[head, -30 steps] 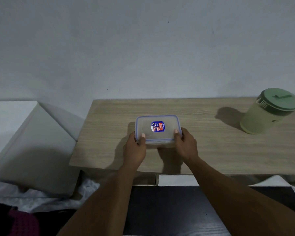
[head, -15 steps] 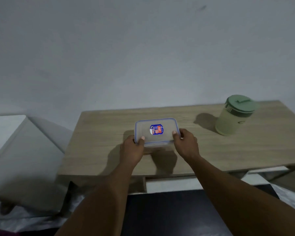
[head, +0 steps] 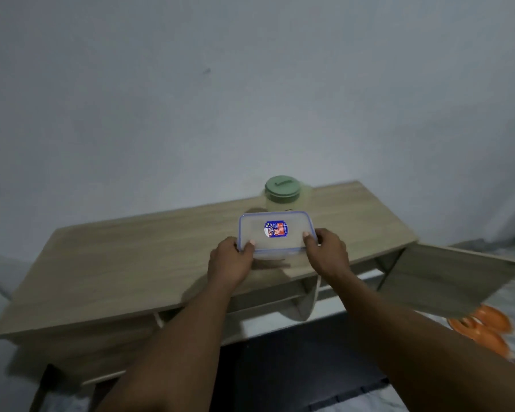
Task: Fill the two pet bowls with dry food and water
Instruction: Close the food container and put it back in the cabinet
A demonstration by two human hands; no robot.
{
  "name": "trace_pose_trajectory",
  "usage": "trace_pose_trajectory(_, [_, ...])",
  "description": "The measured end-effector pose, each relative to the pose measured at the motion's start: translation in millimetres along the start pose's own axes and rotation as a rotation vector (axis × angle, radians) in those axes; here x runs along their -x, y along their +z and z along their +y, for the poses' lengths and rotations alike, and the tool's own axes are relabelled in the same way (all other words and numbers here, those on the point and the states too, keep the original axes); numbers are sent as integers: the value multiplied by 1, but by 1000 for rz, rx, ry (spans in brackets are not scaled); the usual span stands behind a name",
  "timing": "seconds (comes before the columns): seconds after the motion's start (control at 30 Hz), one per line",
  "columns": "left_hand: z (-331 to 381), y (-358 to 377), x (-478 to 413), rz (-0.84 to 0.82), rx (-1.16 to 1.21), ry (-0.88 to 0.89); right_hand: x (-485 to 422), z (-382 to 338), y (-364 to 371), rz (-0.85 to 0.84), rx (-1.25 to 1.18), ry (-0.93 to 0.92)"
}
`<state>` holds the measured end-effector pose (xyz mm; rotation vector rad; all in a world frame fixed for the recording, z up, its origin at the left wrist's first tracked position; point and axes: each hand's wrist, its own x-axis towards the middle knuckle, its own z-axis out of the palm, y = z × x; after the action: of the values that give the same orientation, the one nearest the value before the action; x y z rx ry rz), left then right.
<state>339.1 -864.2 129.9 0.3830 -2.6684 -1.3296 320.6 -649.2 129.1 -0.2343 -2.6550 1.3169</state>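
A clear rectangular food container (head: 275, 231) with a blue-rimmed lid and a blue and red sticker is held just above the wooden table (head: 125, 263). My left hand (head: 229, 263) grips its left end and my right hand (head: 327, 252) grips its right end, thumbs on the lid. Behind it stands a pale green jug (head: 283, 193) with a darker green lid, partly hidden by the container. An orange double pet bowl (head: 482, 327) lies on the floor at the right, blurred and partly covered by an open door.
An open wooden cabinet door (head: 446, 281) juts out at the right under the table's end. A dark mat (head: 298, 370) lies on the floor below my arms. The grey wall (head: 250, 99) rises straight behind the table.
The view has swung right and pulled back, so the jug now sits directly behind the container. The open door and the orange bowl have come into sight. Both hands keep their grip.
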Motion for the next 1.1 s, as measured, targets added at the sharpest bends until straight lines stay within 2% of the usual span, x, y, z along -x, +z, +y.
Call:
trace_pose_trajectory(0.2, [78, 103, 61, -151, 12, 55, 15, 81, -127, 90, 22, 114])
trace_pose_trajectory(0.43, [126, 205, 98, -330, 24, 39, 16, 170, -202, 153, 65, 267])
trace_pose_trajectory(0.8, [82, 321, 78, -438, -18, -127, -30, 290, -171, -25, 122, 440])
trace_pose_trajectory(0.93, [55, 345, 67, -409, 0, -234, -54, 316, -140, -117, 106, 406])
trace_pose_trajectory(1.1, [29, 382, 43, -251, -15, -289, -91, 351, -99, -183, 38, 328])
